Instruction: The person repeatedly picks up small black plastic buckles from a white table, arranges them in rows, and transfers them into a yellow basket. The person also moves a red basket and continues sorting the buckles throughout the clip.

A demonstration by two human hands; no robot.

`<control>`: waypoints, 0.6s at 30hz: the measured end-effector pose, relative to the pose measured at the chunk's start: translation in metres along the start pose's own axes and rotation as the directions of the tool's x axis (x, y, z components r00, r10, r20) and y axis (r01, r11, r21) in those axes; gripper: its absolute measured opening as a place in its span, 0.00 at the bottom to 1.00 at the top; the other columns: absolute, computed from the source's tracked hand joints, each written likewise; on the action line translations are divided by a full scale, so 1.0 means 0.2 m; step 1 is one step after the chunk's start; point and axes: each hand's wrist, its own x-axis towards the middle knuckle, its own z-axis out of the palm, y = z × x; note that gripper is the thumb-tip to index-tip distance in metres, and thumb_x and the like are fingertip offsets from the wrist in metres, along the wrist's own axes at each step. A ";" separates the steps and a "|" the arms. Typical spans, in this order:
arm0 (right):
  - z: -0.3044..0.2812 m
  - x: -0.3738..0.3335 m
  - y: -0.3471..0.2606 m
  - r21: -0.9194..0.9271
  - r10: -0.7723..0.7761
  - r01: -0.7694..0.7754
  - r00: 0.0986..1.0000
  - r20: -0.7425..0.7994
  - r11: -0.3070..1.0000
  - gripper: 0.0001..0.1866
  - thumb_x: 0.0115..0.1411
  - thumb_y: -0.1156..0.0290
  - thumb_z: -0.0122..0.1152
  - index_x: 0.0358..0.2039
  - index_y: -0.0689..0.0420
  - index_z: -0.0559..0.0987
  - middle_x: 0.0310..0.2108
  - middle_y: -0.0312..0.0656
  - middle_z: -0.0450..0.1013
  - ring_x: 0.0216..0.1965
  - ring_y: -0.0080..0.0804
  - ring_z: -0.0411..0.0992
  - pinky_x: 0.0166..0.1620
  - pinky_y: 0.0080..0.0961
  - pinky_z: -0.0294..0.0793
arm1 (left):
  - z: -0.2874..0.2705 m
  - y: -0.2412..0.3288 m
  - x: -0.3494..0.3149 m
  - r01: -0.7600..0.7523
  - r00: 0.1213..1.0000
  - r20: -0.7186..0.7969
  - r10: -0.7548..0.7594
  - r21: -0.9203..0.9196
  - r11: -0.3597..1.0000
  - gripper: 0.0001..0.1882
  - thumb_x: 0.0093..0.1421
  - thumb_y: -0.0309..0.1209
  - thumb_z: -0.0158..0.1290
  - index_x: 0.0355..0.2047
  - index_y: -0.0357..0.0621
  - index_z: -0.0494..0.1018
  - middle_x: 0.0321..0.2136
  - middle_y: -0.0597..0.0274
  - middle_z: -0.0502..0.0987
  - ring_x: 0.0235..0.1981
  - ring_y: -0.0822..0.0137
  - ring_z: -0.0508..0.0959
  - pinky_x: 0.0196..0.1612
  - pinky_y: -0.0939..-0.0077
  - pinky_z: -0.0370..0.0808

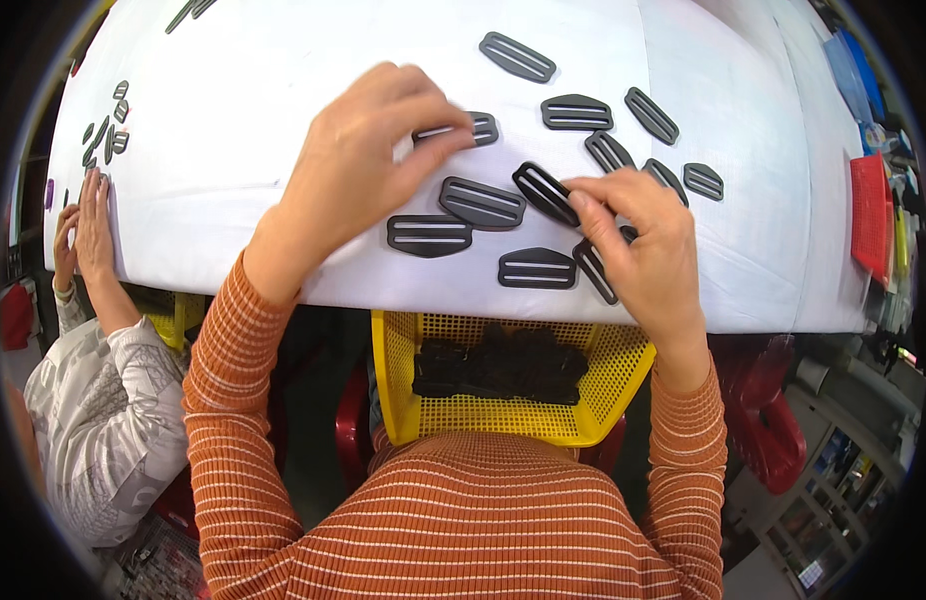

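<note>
My left hand [368, 145] is closed in a pinch at a dark grey slide buckle [486, 128], its thumb and fingertips covering part of it. Between the thumb and fingers of my right hand [651, 240] is a black slide buckle [545, 194], tilted slightly. Other flat two-slot buckles lie around both hands. A grey one [483, 204] overlaps the area just above a black one [429, 237], and another black one [536, 269] lies close to the table's front edge. One more buckle [593, 270] is partly hidden under my right hand.
A yellow mesh basket [393, 405] holding many black pieces sits before me, below the white-covered table [263, 60]. More buckles [518, 57] lie farther back. At far left, another person's hands [91, 225] rest near small dark pieces. A red basket [870, 220] stands at the right.
</note>
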 end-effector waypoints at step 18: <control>0.00 0.09 0.18 -0.330 -0.192 0.154 0.978 -0.086 0.931 0.13 0.57 0.69 0.65 0.43 0.54 0.83 0.42 0.32 0.76 0.46 0.31 0.70 0.48 0.33 0.64 | 0.31 0.02 0.29 -0.194 0.981 0.032 0.191 0.094 0.977 0.16 0.56 0.37 0.62 0.43 0.46 0.81 0.38 0.63 0.77 0.40 0.64 0.76 0.42 0.71 0.77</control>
